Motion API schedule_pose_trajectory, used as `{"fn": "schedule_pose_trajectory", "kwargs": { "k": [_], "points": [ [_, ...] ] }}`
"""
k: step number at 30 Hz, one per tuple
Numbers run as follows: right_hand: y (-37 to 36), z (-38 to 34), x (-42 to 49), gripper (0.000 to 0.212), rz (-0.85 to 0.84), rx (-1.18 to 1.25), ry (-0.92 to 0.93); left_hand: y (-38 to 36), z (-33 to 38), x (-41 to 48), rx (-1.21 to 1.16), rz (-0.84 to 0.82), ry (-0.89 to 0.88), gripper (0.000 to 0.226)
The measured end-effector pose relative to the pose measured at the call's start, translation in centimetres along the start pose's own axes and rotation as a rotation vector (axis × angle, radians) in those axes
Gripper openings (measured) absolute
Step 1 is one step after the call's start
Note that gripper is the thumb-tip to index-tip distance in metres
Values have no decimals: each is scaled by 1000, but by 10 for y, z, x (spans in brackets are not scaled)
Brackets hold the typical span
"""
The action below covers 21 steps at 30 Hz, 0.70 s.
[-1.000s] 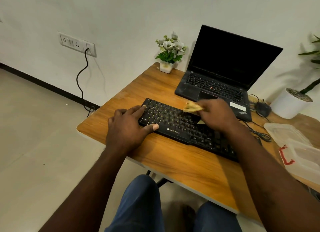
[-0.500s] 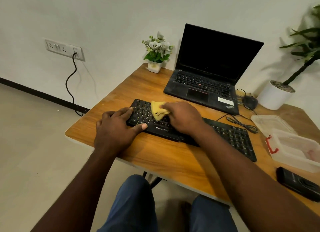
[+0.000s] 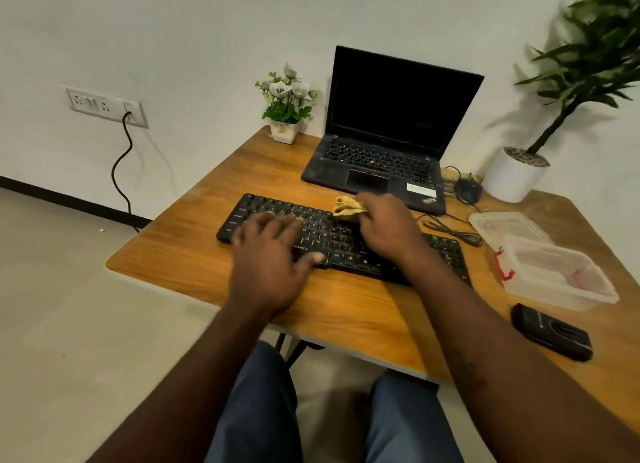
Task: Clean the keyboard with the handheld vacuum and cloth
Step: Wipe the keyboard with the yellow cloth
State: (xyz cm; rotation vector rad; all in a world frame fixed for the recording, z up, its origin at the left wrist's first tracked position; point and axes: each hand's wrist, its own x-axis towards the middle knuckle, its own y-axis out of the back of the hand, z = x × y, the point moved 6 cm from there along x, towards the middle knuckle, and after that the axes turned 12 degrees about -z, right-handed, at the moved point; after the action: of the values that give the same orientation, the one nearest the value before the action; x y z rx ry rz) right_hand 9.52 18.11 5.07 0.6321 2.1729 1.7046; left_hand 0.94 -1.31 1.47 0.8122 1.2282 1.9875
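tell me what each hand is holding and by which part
The right hand grips the yellow cloth wadded up, with one crumpled end sticking out on the far side. The left hand holds nothing; it rests spread on the keyboard.

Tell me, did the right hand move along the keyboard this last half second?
Yes. The right hand, holding the cloth, slid right along the keyboard, from its left part to its middle.

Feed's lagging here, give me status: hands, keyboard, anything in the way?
Left hand flat on keyboard. Right hand grips cloth at keyboard's far edge. Cable lies beside it, off the keys.
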Motion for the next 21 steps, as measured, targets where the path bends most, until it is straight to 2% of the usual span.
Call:
{"fn": "schedule_pose_trajectory", "kwargs": {
  "k": [2, 6, 9, 12, 15, 21],
  "points": [
    [-5, -5, 0, 27, -26, -8, 28, -19, 26, 2, 115, -121, -69, 83],
    [6, 21, -26, 30, -47, -102, 22, -23, 24, 7, 134, -107, -36, 76],
    [22, 69, -51, 35, -47, -166, -105, -26, 30, 8, 182, -97, -49, 74],
    [37, 108, -64, 39, -16, -185, -259, -33, 52, 12, 199, -112, -80, 82],
    [30, 110, -75, 45, -66, -120, -223, -43, 83, 14, 198, -113, -172, 77],
    [29, 94, -122, 49, -18, -76, -235, -51, 92, 21, 197, -119, -138, 72]
  ]
}}
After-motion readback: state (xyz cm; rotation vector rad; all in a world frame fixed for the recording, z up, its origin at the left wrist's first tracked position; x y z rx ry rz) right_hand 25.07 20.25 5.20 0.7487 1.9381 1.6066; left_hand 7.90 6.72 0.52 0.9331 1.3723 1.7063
